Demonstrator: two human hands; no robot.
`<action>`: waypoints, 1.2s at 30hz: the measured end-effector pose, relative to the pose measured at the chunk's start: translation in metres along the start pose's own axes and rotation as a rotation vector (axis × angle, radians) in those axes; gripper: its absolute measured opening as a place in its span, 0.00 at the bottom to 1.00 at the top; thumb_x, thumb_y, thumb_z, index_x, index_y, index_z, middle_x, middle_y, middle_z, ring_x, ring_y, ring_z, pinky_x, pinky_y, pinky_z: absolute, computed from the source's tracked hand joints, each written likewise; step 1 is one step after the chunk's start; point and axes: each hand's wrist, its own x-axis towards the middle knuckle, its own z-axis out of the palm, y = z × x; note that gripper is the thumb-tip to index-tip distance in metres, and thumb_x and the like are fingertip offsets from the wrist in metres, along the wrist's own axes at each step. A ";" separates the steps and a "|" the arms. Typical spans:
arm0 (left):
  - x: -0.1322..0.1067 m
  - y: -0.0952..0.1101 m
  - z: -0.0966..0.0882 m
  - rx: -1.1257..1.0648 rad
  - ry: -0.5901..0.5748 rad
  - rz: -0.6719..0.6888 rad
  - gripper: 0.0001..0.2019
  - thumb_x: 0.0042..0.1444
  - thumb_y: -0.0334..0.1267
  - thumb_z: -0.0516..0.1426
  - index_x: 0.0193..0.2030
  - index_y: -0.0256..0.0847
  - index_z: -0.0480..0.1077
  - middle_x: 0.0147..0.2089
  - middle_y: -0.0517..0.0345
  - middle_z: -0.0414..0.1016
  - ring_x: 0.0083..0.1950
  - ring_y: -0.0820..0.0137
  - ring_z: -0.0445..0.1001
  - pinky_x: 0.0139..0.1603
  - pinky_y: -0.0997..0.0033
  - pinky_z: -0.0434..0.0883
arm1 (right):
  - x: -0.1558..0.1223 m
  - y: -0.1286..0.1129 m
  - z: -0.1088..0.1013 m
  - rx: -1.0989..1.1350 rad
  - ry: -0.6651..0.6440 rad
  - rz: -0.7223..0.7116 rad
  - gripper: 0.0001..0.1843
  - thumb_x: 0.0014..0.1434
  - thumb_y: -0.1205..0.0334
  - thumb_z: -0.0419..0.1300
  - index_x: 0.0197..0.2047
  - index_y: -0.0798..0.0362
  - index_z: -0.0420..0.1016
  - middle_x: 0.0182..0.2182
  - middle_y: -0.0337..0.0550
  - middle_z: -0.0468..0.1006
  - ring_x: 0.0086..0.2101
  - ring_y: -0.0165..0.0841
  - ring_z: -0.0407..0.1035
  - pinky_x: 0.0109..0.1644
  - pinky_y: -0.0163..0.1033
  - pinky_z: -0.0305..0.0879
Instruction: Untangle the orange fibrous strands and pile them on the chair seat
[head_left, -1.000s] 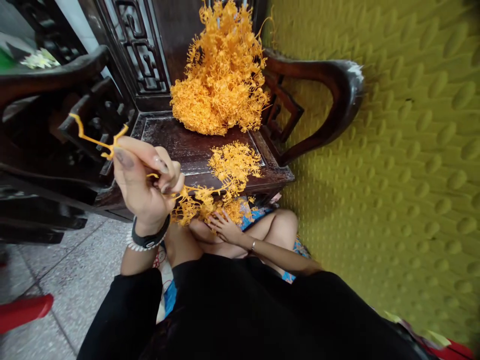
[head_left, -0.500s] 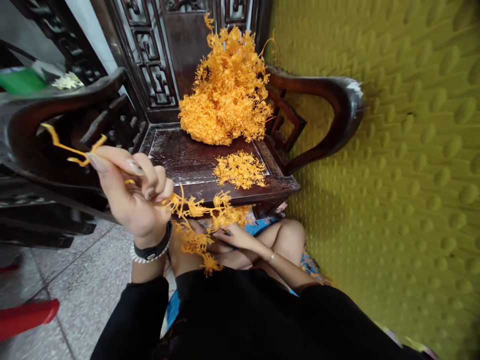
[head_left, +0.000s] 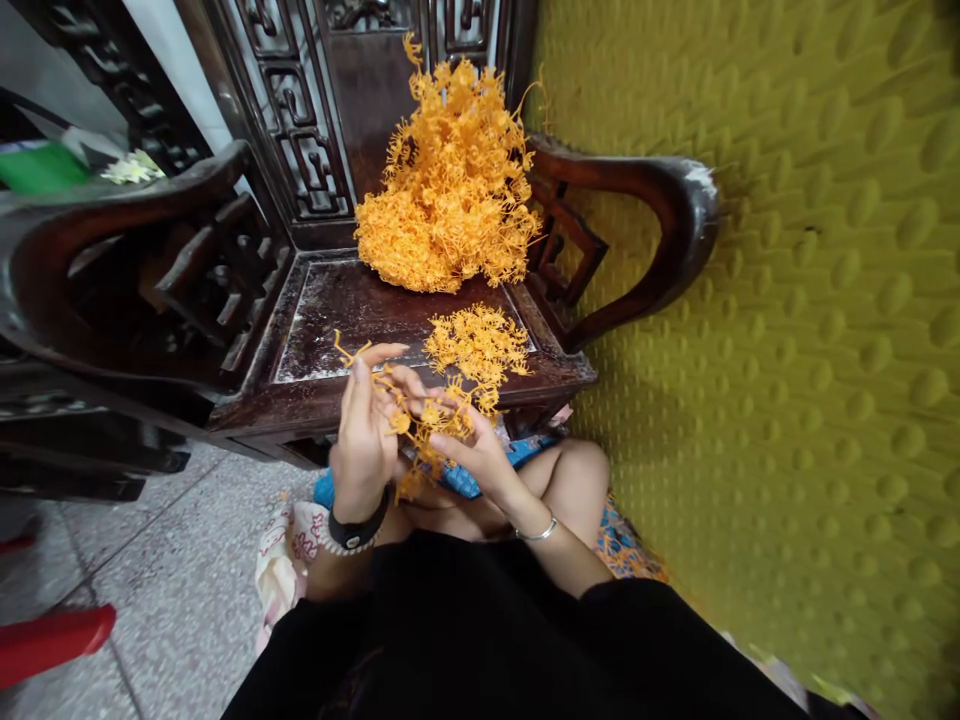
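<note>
My left hand (head_left: 365,430) and my right hand (head_left: 472,455) meet in front of me, both pinching a tangle of orange plastic sprigs (head_left: 420,415) held between them. A thin orange stem pokes up past my left fingertips. Just beyond, a small heap of orange sprigs (head_left: 478,345) lies at the front of a dark wooden chair seat (head_left: 337,310). A large pile of the same orange sprigs (head_left: 450,190) leans against the chair back. My left wrist wears a black band and a bead bracelet; my right wrist wears a thin bangle.
The carved wooden chair has curved armrests, one on the left (head_left: 112,220) and one on the right (head_left: 637,190). A yellow padded wall (head_left: 787,330) fills the right side. Grey tiled floor (head_left: 150,600) lies left, with a red object (head_left: 52,640) at the edge.
My left hand, raised to the left with a long orange stem, has dropped toward the middle and joined my right hand, which lifted from my lap. The stem no longer stretches out leftward.
</note>
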 end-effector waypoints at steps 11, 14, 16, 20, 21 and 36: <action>-0.005 -0.022 -0.016 0.319 0.040 0.045 0.19 0.66 0.49 0.47 0.57 0.46 0.68 0.42 0.53 0.77 0.45 0.68 0.76 0.42 0.70 0.75 | 0.002 -0.031 -0.013 0.136 -0.017 0.156 0.15 0.59 0.48 0.59 0.38 0.52 0.72 0.29 0.38 0.80 0.20 0.25 0.68 0.23 0.32 0.62; -0.008 -0.028 -0.020 0.353 -0.067 -0.004 0.19 0.65 0.50 0.48 0.58 0.47 0.66 0.47 0.52 0.75 0.44 0.69 0.76 0.43 0.69 0.75 | 0.000 -0.035 -0.013 0.125 -0.098 0.218 0.15 0.53 0.52 0.66 0.40 0.53 0.75 0.27 0.37 0.79 0.19 0.23 0.65 0.22 0.30 0.60; -0.012 -0.033 -0.023 0.391 -0.109 -0.039 0.18 0.63 0.52 0.49 0.53 0.45 0.67 0.48 0.51 0.74 0.41 0.69 0.76 0.42 0.68 0.74 | -0.002 -0.034 -0.012 0.085 -0.106 0.236 0.17 0.49 0.56 0.69 0.41 0.53 0.77 0.26 0.37 0.79 0.23 0.25 0.68 0.26 0.30 0.64; -0.028 -0.036 -0.024 0.514 -0.015 0.050 0.17 0.57 0.55 0.56 0.37 0.43 0.63 0.39 0.57 0.71 0.34 0.72 0.71 0.35 0.72 0.70 | -0.004 -0.029 -0.007 -0.012 0.078 0.134 0.15 0.47 0.57 0.70 0.39 0.53 0.80 0.31 0.38 0.80 0.32 0.29 0.73 0.43 0.37 0.72; -0.033 -0.036 -0.023 0.561 -0.011 0.081 0.17 0.55 0.55 0.57 0.35 0.43 0.62 0.35 0.60 0.69 0.31 0.73 0.69 0.32 0.74 0.68 | -0.004 -0.028 -0.006 -0.038 0.126 0.106 0.14 0.47 0.56 0.70 0.37 0.52 0.80 0.32 0.39 0.80 0.33 0.30 0.74 0.45 0.39 0.72; -0.050 -0.024 -0.025 0.695 -0.018 0.024 0.17 0.61 0.43 0.54 0.22 0.40 0.61 0.21 0.63 0.58 0.25 0.74 0.56 0.26 0.72 0.56 | -0.016 -0.050 -0.023 -0.321 0.300 -0.101 0.10 0.52 0.53 0.66 0.30 0.52 0.78 0.29 0.41 0.80 0.32 0.33 0.73 0.43 0.40 0.72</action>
